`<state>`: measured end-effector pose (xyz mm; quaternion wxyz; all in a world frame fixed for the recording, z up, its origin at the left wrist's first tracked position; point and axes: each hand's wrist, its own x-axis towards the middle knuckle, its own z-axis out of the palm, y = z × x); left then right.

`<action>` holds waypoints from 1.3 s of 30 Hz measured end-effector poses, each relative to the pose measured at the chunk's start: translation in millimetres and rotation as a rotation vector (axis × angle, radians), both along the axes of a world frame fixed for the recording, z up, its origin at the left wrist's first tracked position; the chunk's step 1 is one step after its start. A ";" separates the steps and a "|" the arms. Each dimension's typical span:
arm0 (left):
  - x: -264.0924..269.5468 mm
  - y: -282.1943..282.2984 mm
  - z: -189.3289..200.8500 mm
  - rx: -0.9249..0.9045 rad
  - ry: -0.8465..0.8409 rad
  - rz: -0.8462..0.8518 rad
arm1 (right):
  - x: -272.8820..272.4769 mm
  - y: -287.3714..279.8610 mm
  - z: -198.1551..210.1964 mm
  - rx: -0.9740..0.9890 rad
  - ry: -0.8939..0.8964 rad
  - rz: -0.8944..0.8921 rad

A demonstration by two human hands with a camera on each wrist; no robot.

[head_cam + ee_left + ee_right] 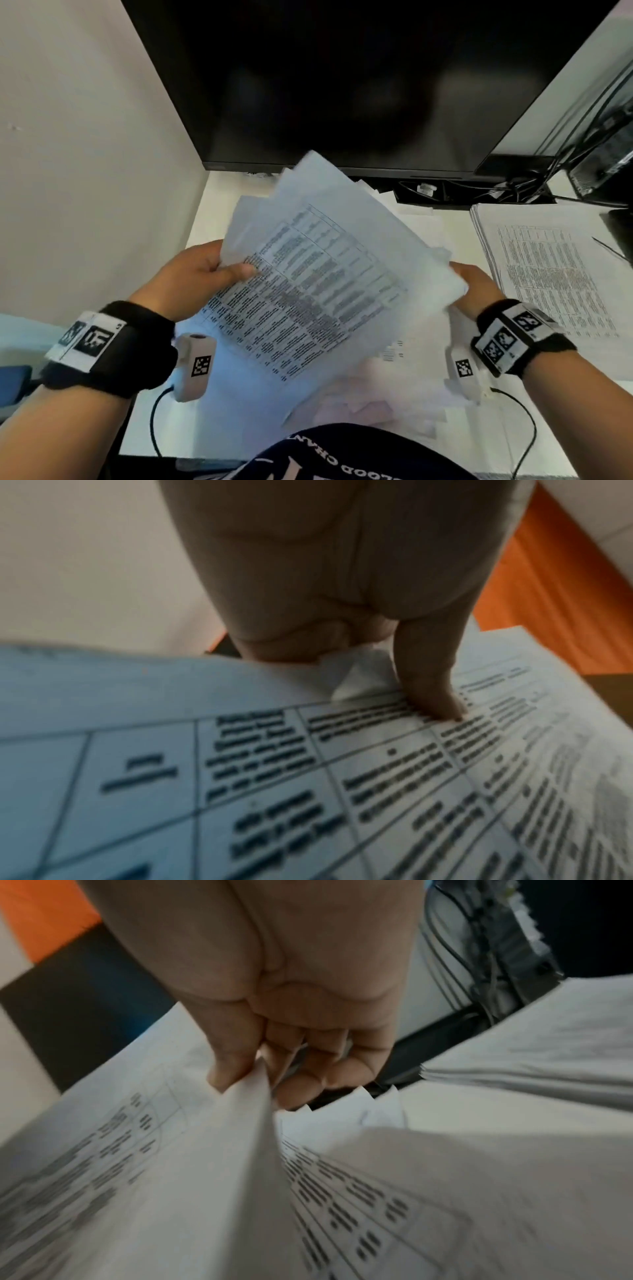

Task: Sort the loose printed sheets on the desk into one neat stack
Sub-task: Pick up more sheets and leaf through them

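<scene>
Gripping a fanned sheaf over the desk

Holding the sheaf of sheets (318,274) up off the desk (534,421), both hands are on it. The left hand (202,270) pinches the left edge, thumb (435,691) flat on the printed table on top, the other fingers hidden beneath. The right hand (476,291) curls round the opposite edge, and the right wrist view shows its fingers (308,1053) folded in among the splayed corners. The sheets are fanned, corners poking out towards the monitor (342,85), nowhere near square.

More loose paper (376,404) lies on the desk under the sheaf, and a tidier pile (548,267) sits well off to the right.

By my reckoning this paper is light, floppy and slick sheet on sheet: ease the pinch and the inner pages will likely slide out. The best hold looks to be both long edges, thumbs on top and fingers under, loose enough to knock the bottom edge on the desk and true it up. Squeeze hard and corners crease.
</scene>
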<state>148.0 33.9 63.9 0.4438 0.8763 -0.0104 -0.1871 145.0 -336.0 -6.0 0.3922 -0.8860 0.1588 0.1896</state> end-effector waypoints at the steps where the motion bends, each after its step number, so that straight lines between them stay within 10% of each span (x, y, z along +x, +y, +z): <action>1: -0.3 -7.8 1.9 0.034 -0.014 -0.071 | -1.0 -2.7 3.2 0.027 -0.024 0.041; 10: -13.7 -69.8 -27.5 0.170 -0.027 -0.390 | -12.8 15.1 20.7 0.363 -0.067 0.232; 18: -33.9 -54.1 -41.7 0.083 -0.052 -0.166 | -0.3 19.1 -19.7 0.350 0.114 -0.335; 26: -53.0 -39.3 -41.8 -0.043 -0.007 0.043 | 8.5 60.1 -32.8 -0.189 0.326 0.245; 33: -53.7 -28.6 -50.9 0.058 -0.025 0.148 | -21.3 40.9 -14.1 0.139 0.169 -0.038; 39: -39.2 -20.8 -64.6 -0.121 0.041 0.410 | -43.6 42.5 -22.3 -0.041 0.199 0.164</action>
